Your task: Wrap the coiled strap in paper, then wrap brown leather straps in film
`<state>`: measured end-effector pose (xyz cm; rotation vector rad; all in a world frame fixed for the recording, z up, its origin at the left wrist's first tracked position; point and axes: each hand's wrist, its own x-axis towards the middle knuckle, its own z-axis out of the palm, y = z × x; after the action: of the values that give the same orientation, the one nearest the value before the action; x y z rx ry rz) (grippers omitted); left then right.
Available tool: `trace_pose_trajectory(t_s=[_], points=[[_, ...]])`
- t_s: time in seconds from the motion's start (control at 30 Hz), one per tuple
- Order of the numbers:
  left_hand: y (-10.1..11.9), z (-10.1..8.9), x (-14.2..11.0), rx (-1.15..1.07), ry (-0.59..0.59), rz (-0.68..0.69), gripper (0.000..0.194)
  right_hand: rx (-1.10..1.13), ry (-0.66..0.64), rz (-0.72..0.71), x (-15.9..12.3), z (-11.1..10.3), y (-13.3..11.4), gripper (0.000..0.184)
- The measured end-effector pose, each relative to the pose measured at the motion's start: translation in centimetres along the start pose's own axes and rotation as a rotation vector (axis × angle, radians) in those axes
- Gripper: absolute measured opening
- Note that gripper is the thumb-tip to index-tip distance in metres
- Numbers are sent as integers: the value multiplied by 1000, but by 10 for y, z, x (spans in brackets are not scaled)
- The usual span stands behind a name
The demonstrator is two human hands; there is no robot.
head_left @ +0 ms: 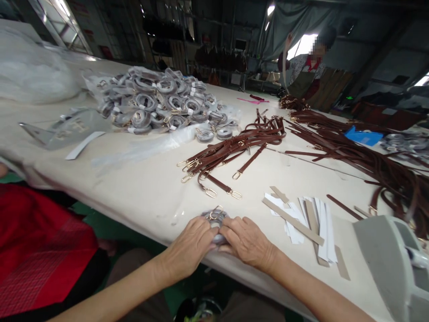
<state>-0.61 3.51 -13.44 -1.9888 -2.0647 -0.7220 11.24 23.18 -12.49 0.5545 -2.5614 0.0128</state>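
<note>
Both my hands meet at the near edge of a long cream table (140, 192). My left hand (192, 246) and my right hand (246, 241) press together around a coiled strap wrapped in clear plastic (216, 219); its gold clasps stick out above my fingers. The fingers of both hands are curled on the bundle. Just beyond lies a heap of loose brown leather straps (234, 150) with gold clasps. To the right of my right hand lie white and tan paper strips (310, 221).
A big pile of wrapped coiled straps (161, 100) sits at the back left. More long brown straps (362, 152) spread to the right. A grey machine (389, 259) stands at the near right. Another person (306, 67) works at the far end. Red cloth (36, 250) is at left.
</note>
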Motion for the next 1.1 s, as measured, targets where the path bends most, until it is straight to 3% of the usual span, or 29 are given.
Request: trace_pose_trajectory(t_s=[0.07, 0.23, 0.53, 0.7, 0.87, 0.97, 1.1], points=[[-4, 2, -5, 7, 16, 33, 25, 112, -23, 21, -10, -5, 2, 37], [-12, -6, 4, -89, 9, 63, 29, 194, -19, 67, -24, -11, 5, 24], [-24, 4, -5, 58, -26, 53, 40, 213, 27, 5, -4, -8, 12, 24], [-5, -13, 8, 259, -59, -65, 39, 295, -30, -25, 0, -4, 16, 22], [29, -32, 31, 442, -322, -217, 42, 277, -42, -15, 8, -1, 17, 23], [36, -18, 21, 449, -324, -312, 63, 227, -49, -2, 8, 1, 16, 22], [21, 12, -3, 428, -155, -292, 69, 166, -55, 34, 6, 9, 13, 21]])
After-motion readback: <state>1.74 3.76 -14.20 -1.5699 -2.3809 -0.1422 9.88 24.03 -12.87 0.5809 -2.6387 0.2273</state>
